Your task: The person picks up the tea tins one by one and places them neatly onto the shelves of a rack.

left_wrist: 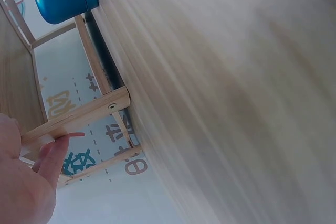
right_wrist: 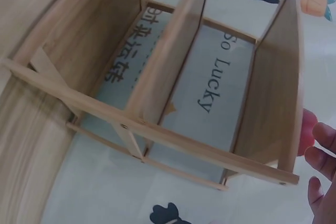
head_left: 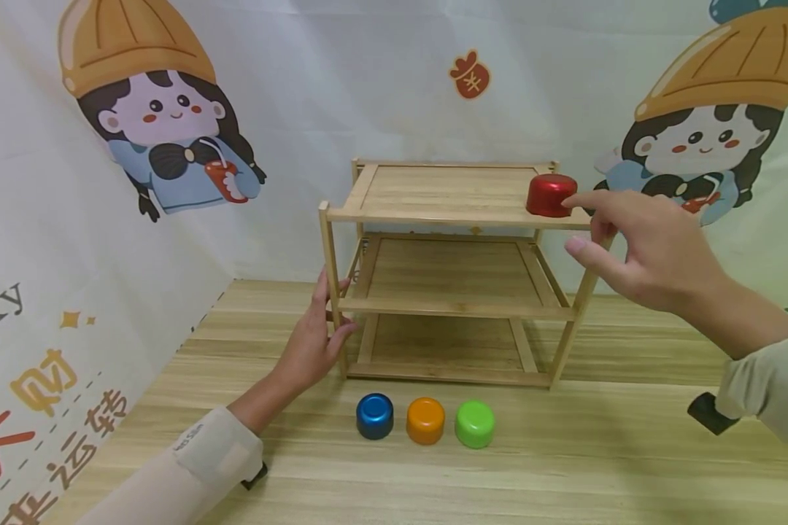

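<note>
The red cup [head_left: 550, 195] sits on the shelf's [head_left: 446, 219] top tier — right hand [head_left: 637, 244] open, fingertip just touching it. Left hand [head_left: 315, 339] (fingers straight) steadies the post. Blue cup [head_left: 375, 415], orange cup [head_left: 425, 421], green cup [head_left: 475, 424] wait on the counter [head_left: 565, 452].

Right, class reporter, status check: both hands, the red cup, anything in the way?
Left hand open, steadying the shelf's front left post. Right hand open, fingertip at red cup on top tier, right end. Blue, orange and green cups wait on the table, nothing blocking.
</note>
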`<state>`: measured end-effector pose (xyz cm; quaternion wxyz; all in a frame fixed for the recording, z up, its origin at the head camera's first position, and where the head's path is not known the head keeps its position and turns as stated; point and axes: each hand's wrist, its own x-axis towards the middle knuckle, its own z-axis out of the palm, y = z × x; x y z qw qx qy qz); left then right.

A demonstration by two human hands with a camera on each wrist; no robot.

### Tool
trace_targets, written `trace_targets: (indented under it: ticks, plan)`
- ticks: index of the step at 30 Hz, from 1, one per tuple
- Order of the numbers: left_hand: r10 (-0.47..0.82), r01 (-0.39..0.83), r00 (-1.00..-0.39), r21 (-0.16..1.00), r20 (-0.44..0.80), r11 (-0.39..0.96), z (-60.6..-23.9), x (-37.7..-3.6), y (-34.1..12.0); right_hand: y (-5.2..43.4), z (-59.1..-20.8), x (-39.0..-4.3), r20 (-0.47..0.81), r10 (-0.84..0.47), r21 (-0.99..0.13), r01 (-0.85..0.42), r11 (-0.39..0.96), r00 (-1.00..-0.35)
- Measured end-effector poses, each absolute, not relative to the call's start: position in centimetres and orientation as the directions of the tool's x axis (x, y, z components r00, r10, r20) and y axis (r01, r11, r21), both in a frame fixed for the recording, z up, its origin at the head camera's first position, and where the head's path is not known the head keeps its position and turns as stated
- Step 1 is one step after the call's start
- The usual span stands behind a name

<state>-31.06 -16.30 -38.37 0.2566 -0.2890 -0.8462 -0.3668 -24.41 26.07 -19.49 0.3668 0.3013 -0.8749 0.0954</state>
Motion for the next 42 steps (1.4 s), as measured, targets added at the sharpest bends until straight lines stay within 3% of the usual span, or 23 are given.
trace_targets:
  ticks: [21, 34, 42]
  plan:
    - [0.297, 0.673, -0.705, 0.475, 0.644, 0.567, -38.5, -30.9, -16.2, 23.4, -27.3, -24.8, 0.686, -0.607, 0.182, -0.712, 0.678, -0.402]
    - [0.307, 0.681, -0.695, 0.46, 0.65, 0.57, -38.2, -30.9, -16.4, 22.1, -31.6, -24.7, 0.645, -0.644, 0.202, -0.721, 0.662, -0.41]
    - [0.312, 0.69, -0.684, 0.447, 0.659, 0.569, -38.3, -31.0, -16.3, 21.9, -33.6, -24.4, 0.604, -0.655, 0.191, -0.715, 0.673, -0.455]
